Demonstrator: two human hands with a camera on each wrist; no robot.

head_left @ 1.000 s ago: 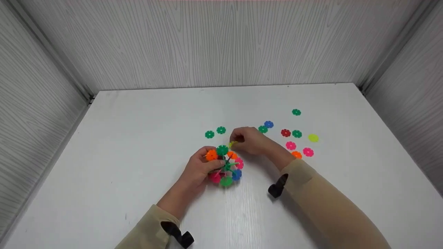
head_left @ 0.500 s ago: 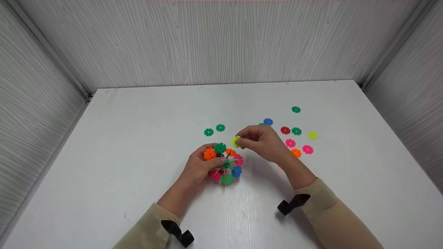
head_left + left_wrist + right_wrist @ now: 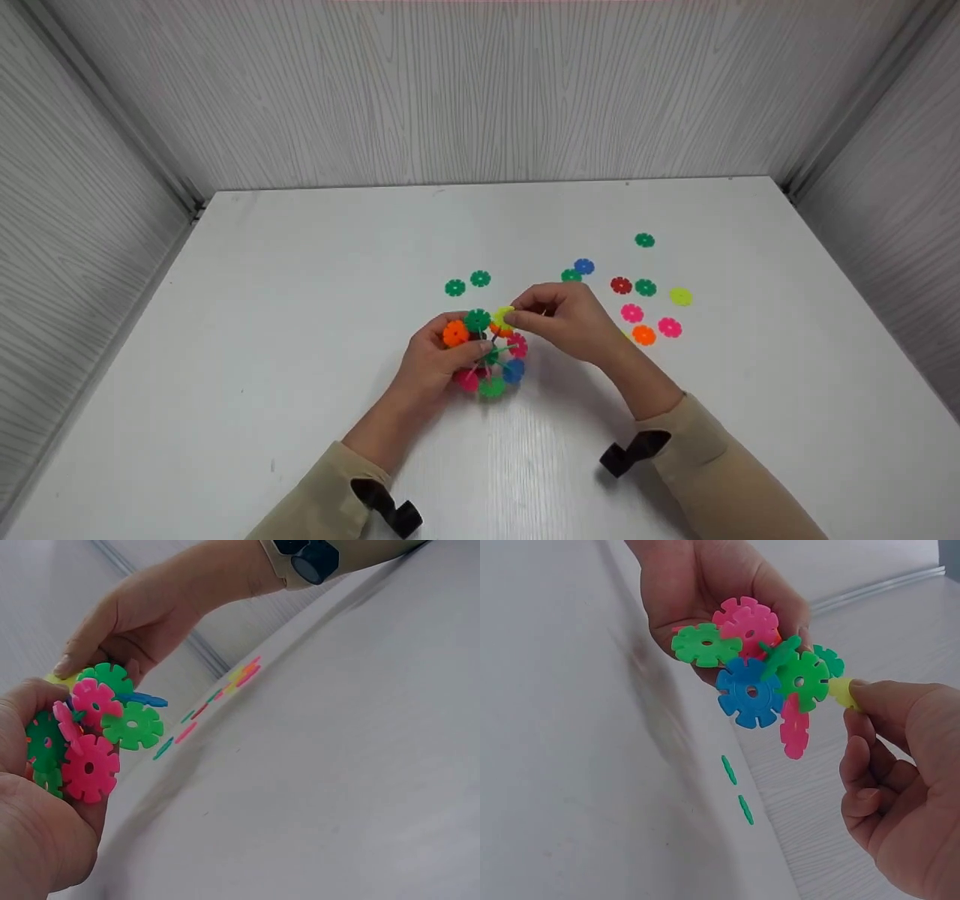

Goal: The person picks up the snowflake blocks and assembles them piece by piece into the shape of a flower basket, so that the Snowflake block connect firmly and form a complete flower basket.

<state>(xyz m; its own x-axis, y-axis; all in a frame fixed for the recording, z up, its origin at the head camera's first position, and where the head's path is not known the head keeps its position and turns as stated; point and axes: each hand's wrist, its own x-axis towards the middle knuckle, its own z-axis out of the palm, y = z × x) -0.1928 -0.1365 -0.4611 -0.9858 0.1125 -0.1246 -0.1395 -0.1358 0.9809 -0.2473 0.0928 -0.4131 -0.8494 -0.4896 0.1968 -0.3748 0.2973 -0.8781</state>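
Note:
My left hand [image 3: 435, 354] grips a cluster of interlocking notched plastic discs [image 3: 751, 692], joined at angles in green, pink, blue and orange. Between thumb and index finger, my right hand [image 3: 566, 319] pinches a single yellow notched disc [image 3: 843, 692]. That yellow disc is at the far upper edge of the cluster, right beside an orange disc [image 3: 501, 330] in the head view. In the right wrist view it overlaps the side of a green disc [image 3: 802, 681]. My left thumb lies across the cluster and hides part of it.
Loose notched discs lie flat on the white table [image 3: 315, 285]. Two green ones, including this green disc [image 3: 455, 287], are beyond the cluster. Several others, such as a red disc [image 3: 621, 285] and a pink disc [image 3: 670, 327], are scattered to the right. Panels [image 3: 480, 90] wall the back and sides.
My right hand first lifted the yellow disc and drew it right, then brought it back left and down against the cluster's upper edge. The left hand has kept its hold almost unmoved.

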